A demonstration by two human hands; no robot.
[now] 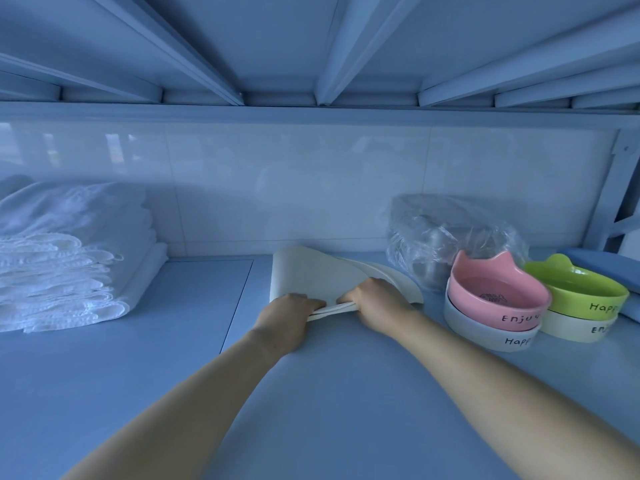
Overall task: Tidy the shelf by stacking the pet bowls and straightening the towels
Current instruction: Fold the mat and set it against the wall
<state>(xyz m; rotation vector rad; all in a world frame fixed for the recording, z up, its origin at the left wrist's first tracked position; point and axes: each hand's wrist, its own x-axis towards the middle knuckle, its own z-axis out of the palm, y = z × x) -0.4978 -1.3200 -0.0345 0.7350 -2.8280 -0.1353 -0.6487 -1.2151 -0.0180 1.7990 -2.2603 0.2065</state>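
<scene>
A thin stack of flat white mats (308, 277) lies mid-shelf, its near edge lifted. My left hand (289, 313) grips that edge from the left and my right hand (377, 299) grips it from the right, fingers curled over the top sheet. To the right, a pink cat-eared bowl (495, 292) sits nested in a white bowl (491, 332), and a green bowl (585, 291) sits in another white bowl (578, 329). Folded white towels (62, 258) are piled at the far left, their edges uneven.
A crumpled clear plastic bag (446, 230) with something grey inside stands behind the bowls. A blue object (602, 259) lies at the far right. The upper shelf's ribbed underside (277, 46) hangs low overhead. A tiled wall (311, 185) backs the blue shelf (311, 393).
</scene>
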